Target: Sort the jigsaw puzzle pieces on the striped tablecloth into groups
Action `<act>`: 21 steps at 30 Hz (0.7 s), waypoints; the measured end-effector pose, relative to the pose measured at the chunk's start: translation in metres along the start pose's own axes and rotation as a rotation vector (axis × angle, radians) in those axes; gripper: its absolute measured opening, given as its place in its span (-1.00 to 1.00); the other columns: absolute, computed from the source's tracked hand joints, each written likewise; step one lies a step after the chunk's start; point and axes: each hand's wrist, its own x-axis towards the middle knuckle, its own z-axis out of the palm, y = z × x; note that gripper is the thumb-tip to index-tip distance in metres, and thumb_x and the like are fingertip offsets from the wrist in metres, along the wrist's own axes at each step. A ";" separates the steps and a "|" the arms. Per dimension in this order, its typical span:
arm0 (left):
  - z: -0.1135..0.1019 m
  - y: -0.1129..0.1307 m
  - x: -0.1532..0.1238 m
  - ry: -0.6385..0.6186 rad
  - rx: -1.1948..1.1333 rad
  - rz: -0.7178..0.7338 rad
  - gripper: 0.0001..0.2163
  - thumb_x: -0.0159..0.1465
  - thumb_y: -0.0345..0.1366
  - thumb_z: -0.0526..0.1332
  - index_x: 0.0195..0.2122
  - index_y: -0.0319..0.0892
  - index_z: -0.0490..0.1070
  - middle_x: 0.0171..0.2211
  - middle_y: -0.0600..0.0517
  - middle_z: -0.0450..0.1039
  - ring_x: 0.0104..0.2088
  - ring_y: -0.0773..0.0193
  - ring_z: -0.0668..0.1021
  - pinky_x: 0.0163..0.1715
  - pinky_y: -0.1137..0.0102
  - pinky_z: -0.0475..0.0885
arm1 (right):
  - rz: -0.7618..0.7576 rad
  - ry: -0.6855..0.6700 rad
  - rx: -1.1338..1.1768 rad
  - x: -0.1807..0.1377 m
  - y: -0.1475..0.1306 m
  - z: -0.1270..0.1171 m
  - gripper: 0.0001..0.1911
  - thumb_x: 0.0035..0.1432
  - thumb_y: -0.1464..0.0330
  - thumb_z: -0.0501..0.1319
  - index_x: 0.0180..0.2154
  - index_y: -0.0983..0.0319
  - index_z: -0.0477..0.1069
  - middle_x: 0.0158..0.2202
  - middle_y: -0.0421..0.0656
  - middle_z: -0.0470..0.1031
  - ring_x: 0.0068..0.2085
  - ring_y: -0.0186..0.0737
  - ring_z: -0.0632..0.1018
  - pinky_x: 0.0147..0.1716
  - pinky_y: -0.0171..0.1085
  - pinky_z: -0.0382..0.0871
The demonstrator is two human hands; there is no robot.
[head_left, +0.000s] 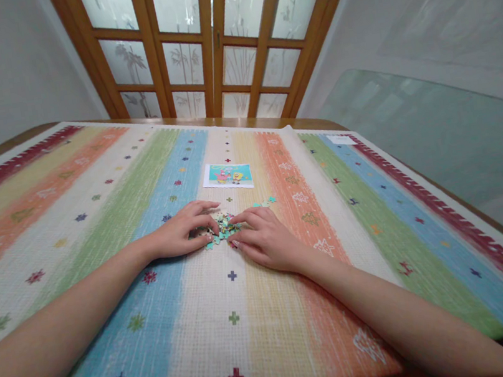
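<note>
Now, left hand (182, 230), right hand (268, 237): both are curling, pinch unclear
Puzzle pieces (224, 226): light touch is probably preventing scatter

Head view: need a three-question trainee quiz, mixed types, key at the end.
1. True or false: the SpongeBob picture card lies nearer the person than the pile of jigsaw pieces.
2. Where is the pile? A: on the card. B: between the left hand and the right hand. C: at the tablecloth's far edge.
3. Fill in: a few stray pieces lie just beyond the ____ hand.

Key: 1 false, the card lies beyond the pile; 2 B; 3 right.
</note>
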 end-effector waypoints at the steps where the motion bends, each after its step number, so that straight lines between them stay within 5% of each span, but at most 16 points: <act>1: 0.000 0.000 0.000 0.003 -0.001 -0.008 -0.85 0.36 -0.26 0.19 -0.12 -0.06 0.53 0.30 -0.09 0.24 0.32 0.00 0.28 0.30 -0.02 0.18 | 0.002 0.007 0.006 0.001 0.000 0.000 -0.79 0.39 0.26 0.17 -0.06 0.08 0.56 0.11 -0.10 0.48 0.13 0.00 0.38 0.13 0.07 0.22; 21: 0.010 -0.007 0.001 0.112 -0.018 -0.102 -0.78 0.32 -0.44 -0.03 -0.21 -0.15 0.39 0.16 -0.08 0.38 0.25 0.11 0.36 0.27 0.10 0.25 | -0.005 0.095 -0.134 0.020 -0.015 0.020 -0.78 0.33 0.19 0.27 -0.05 0.10 0.57 0.08 -0.13 0.52 0.12 -0.03 0.39 0.07 -0.04 0.21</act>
